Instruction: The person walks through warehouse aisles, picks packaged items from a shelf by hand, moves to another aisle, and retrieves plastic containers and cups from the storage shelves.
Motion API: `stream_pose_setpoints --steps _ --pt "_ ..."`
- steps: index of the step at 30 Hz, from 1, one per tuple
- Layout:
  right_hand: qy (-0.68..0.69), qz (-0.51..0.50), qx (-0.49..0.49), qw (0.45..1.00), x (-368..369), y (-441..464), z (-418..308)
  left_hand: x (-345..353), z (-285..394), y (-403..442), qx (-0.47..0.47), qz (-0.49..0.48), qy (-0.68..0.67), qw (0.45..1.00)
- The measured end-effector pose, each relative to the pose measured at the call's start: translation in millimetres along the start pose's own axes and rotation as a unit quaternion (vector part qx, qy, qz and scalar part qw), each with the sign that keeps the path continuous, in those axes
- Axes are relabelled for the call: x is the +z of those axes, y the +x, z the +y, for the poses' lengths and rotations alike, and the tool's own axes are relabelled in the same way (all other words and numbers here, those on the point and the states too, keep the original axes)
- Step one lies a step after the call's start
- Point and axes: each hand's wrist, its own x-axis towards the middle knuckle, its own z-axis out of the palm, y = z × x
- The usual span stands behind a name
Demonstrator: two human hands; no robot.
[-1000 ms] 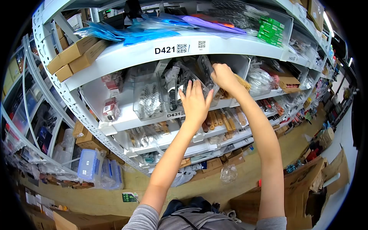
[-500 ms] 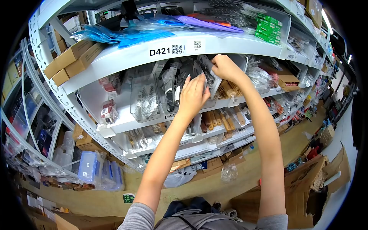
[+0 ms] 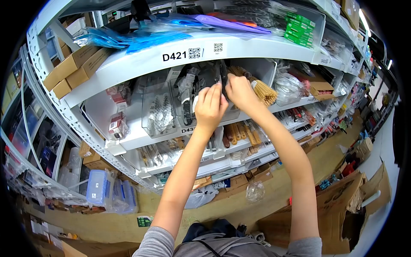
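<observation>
Both my hands reach into the shelf level under the D421 label (image 3: 174,56). My left hand (image 3: 209,107) is at the front of a clear bin, fingers together and curled at a dark narrow item (image 3: 221,72). My right hand (image 3: 240,92) is close beside it, its fingers closed at the same dark item; what they grip is hidden. Left of my hands, the clear bin (image 3: 173,96) holds dark packaged items (image 3: 187,92). A bundle of thin tan sticks or bristles (image 3: 262,92) lies just right of my right hand.
Metal-looking spiral pieces in bags (image 3: 160,113) fill a bin at the left. Brown cartons (image 3: 79,70) sit by the upright. Blue bags (image 3: 150,42) and green boxes (image 3: 299,31) lie on the upper shelf. Wooden-handled items (image 3: 242,132) line the shelf below. A cardboard box (image 3: 329,214) stands on the floor.
My right hand has moved left and down, closer to my left hand, which has shifted slightly down. The tan bundle now shows more fully beside my right hand.
</observation>
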Motion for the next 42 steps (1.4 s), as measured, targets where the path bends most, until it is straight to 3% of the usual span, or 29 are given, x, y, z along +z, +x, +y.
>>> stream_pose_setpoints --steps 3,7,9,10,11,14,16,17,19,20,21,23,24,27,32,37,39,42 --pt "0.026 0.036 0.029 0.999 6 -4 9 3 -3 2 -0.001 0.001 -0.03 1.0" --pt "0.05 0.033 0.023 0.998 1 -4 13 2 0 8 0.017 -0.07 -0.056 0.996" --pt "0.052 0.027 0.022 0.998 -1 -5 12 0 0 14 -0.145 -0.101 -0.131 0.976" --pt "0.053 0.021 0.02 0.998 -2 -5 11 -2 1 24 -0.226 -0.121 -0.112 0.96" --pt "0.052 0.022 0.021 0.998 -2 -5 12 -3 -1 35 -0.303 -0.201 -0.057 0.93" --pt "0.057 0.03 0.018 0.998 2 -4 14 9 -15 52 -0.302 -0.262 0.031 0.916" --pt "0.04 0.028 0.031 0.998 4 -3 15 14 -23 64 -0.307 -0.392 0.029 0.867" --pt "0.041 0.026 0.03 0.998 5 -4 15 17 -26 70 -0.309 -0.392 0.03 0.866" --pt "0.025 0.031 0.032 0.999 3 -4 15 22 -32 83 -0.341 -0.534 0.017 0.773" --pt "0.025 0.031 0.03 0.999 4 -4 16 23 -34 87 -0.383 -0.542 -0.019 0.748" --pt "0.027 0.042 0.03 0.998 4 -5 17 25 -36 84 -0.383 -0.541 -0.018 0.749" --pt "0.029 0.054 0.03 0.998 4 -6 17 29 -39 74 -0.221 -0.459 -0.011 0.861" --pt "0.027 0.056 0.035 0.997 3 -6 17 23 -32 71 -0.182 -0.407 0.001 0.895" --pt "0.023 0.063 0.04 0.997 1 -6 17 15 -14 70 -0.21 -0.383 0.026 0.899" --pt "0.002 0.059 0.042 0.997 1 -5 16 13 2 67 -0.161 -0.33 0.081 0.927" --pt "-0.015 0.056 0.001 0.998 8 -3 16 21 0 44 -0.136 -0.353 0.095 0.921" --pt "0.036 0.051 0.023 0.998 7 -1 15 22 -2 39 -0.225 -0.355 0.091 0.903" --pt "0.083 0.023 0.039 0.996 2 0 11 22 -8 39 -0.249 -0.341 0.062 0.904"
